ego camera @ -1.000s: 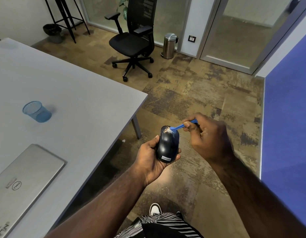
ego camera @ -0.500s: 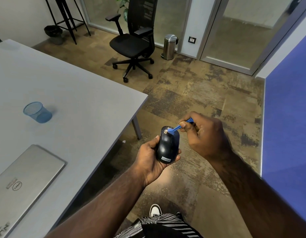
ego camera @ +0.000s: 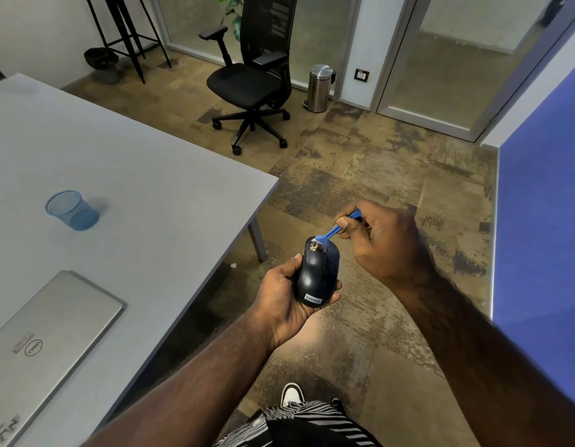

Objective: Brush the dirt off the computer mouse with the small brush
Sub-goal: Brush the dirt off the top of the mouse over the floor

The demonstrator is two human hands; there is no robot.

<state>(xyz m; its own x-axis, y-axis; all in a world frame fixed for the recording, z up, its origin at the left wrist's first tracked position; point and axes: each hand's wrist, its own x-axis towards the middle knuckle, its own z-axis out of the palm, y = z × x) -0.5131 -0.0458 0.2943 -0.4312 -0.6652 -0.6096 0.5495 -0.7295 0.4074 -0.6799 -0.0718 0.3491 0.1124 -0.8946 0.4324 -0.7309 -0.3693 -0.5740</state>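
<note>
A black computer mouse point(ego camera: 316, 275) with a small white label near its tail rests in my left hand point(ego camera: 284, 296), held out over the floor just off the table's corner. Pale specks of dirt point(ego camera: 312, 247) cling to its far, front end. My right hand point(ego camera: 384, 240) pinches a small blue brush point(ego camera: 336, 229) by the handle, and the brush head touches the mouse's front end beside the dirt. Most of the handle is hidden inside my fingers.
A grey table point(ego camera: 144, 201) lies to my left, carrying a blue mesh cup point(ego camera: 71, 209) and a closed silver laptop point(ego camera: 44, 343). A black office chair point(ego camera: 250, 82) and a steel bin point(ego camera: 318, 88) stand further off. A blue wall point(ego camera: 544, 195) runs along my right.
The brush head has swept back and forth in small strokes over the mouse's front end, and my right hand shifted slightly with it. My left hand has kept the mouse almost still.
</note>
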